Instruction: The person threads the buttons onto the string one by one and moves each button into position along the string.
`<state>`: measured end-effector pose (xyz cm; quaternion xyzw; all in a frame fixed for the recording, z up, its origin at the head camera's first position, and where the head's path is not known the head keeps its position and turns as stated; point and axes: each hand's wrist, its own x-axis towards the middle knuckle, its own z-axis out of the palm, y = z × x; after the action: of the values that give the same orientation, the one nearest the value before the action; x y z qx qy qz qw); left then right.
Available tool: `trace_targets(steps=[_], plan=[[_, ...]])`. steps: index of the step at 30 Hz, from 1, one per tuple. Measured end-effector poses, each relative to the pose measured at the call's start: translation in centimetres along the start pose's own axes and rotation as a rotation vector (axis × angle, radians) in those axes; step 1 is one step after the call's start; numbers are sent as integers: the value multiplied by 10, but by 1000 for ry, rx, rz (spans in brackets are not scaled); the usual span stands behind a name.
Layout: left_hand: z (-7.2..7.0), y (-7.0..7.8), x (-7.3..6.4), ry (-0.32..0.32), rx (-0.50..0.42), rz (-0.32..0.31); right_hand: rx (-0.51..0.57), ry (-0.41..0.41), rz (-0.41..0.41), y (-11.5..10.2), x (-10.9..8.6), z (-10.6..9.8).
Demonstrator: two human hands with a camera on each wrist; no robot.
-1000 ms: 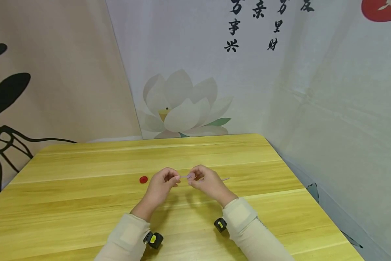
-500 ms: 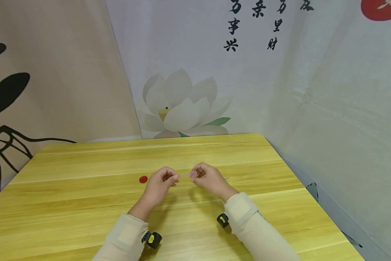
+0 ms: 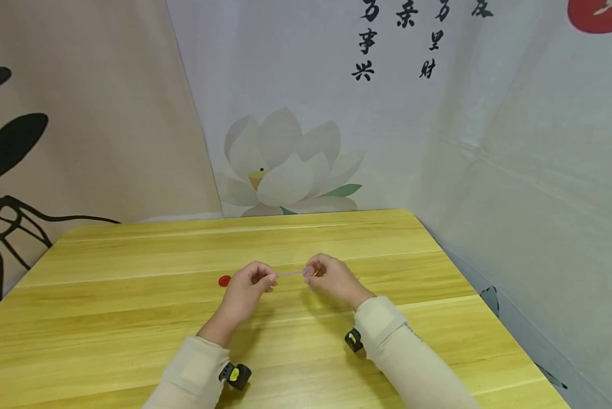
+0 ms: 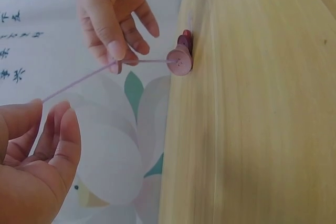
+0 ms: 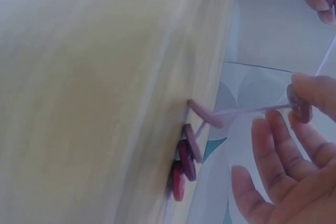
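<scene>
My left hand [image 3: 243, 291] pinches one end of a thin light-purple string [image 4: 73, 83] between thumb and fingertips. The string runs taut to my right hand [image 3: 335, 279], which pinches a pink button [image 5: 299, 103] threaded on it. Beyond that hand the string goes on to another pink button [image 4: 179, 61], with a dusky pink button [image 5: 193, 143], a dark red one [image 5: 186, 160] and a red one [image 5: 179, 181] grouped low along the tabletop. In the head view the right fingers hide most of this group. A loose red button [image 3: 224, 280] lies left of my left hand.
The wooden table [image 3: 147, 318] reaches back to a fabric backdrop [image 3: 296, 68] with a printed lotus and writing. Black wrist cameras [image 3: 235, 376] hang under both sleeves, close above the tabletop.
My right hand has moved right and slightly away with the pinched button, while my left hand has drifted a little left. The stretch of string between them has grown longer.
</scene>
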<state>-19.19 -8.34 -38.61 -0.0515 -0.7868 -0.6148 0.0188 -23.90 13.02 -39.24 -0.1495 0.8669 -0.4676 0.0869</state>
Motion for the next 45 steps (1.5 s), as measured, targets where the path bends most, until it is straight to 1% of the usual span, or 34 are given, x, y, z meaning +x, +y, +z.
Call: trace_targets(steps=[6, 16, 25, 32, 39, 45], plan=[[-2, 2, -2, -1, 12, 16, 0, -11, 5, 6, 2, -2], [-3, 6, -3, -10, -9, 11, -43, -4, 22, 11, 6, -2], [-2, 7, -3, -8, -16, -3, -121, -6, 34, 15, 11, -1], [-1, 8, -3, -10, -22, 4, -176, -34, 44, 18, 15, 1], [0, 7, -2, -4, -29, -12, -205, -66, 27, 16, 17, 3], [0, 7, -3, -5, -35, -10, -243, -95, 19, 17, 20, 5]])
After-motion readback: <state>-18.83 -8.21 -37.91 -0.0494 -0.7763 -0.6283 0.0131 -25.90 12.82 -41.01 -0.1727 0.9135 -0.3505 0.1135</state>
